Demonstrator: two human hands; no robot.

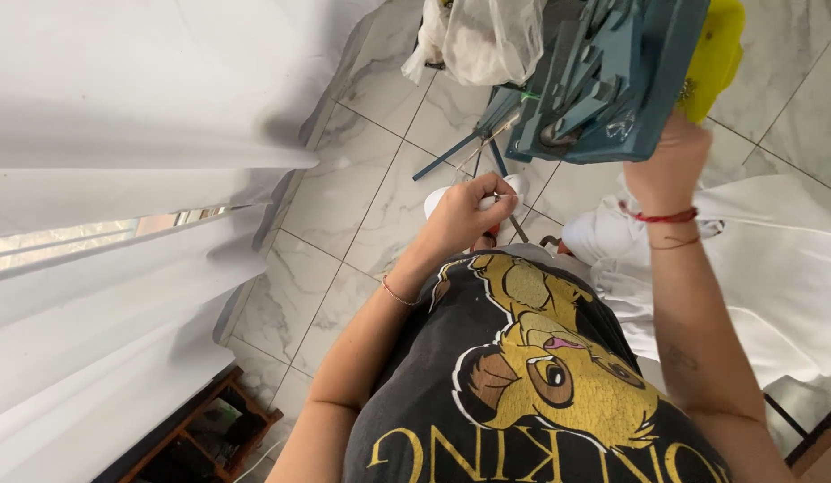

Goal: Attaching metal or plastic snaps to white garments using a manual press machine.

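Observation:
My right hand grips the lower edge of a blue-green painted wooden piece and holds it up in front of me, tilted. My left hand is closed around a thin brush-like stick just below and to the left of the piece. The stick's tip points toward the piece's slats. A red string bracelet is on my right wrist and a thin bracelet on my left. My dark shirt with a yellow cartoon lion fills the bottom of the view.
White curtains hang along the left. The marble-tile floor lies below. A clear plastic bag and a yellow object are near the top. White cloth lies at right, and a wooden shelf stands at bottom left.

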